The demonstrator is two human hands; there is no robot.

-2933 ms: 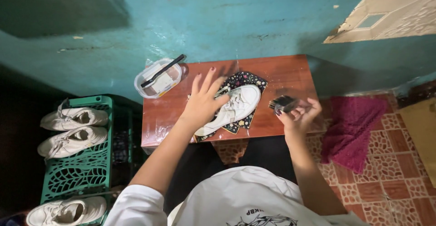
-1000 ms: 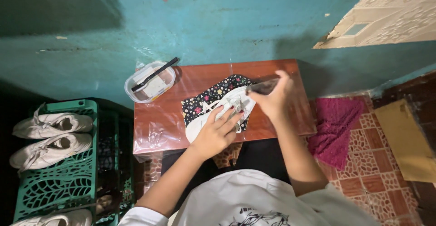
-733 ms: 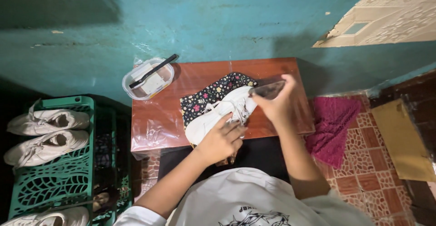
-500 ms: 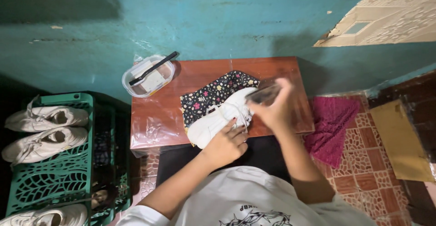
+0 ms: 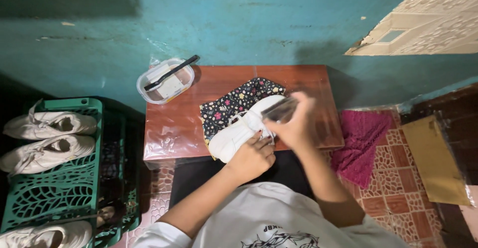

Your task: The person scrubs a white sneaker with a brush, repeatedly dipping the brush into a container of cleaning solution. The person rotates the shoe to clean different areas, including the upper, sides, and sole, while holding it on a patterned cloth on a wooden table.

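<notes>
A white sneaker [image 5: 238,131] lies on a dark flowered cloth [image 5: 230,102] on a low red-brown table [image 5: 181,116]. My left hand [image 5: 252,156] grips the near side of the sneaker and steadies it. My right hand [image 5: 297,126] is over the shoe's far end, blurred, closed on a small dark brush-like object [image 5: 279,109] that touches the shoe.
A clear plastic tub [image 5: 165,80] with a black brush across it stands at the table's back left corner. A green crate [image 5: 59,178] at the left carries more white sneakers [image 5: 50,124]. A magenta rag [image 5: 362,143] lies on the tiled floor to the right, beside a brown board [image 5: 433,161].
My right hand brought the dark object from the table's right side onto the sneaker. My left hand slid from the top of the shoe to its near edge.
</notes>
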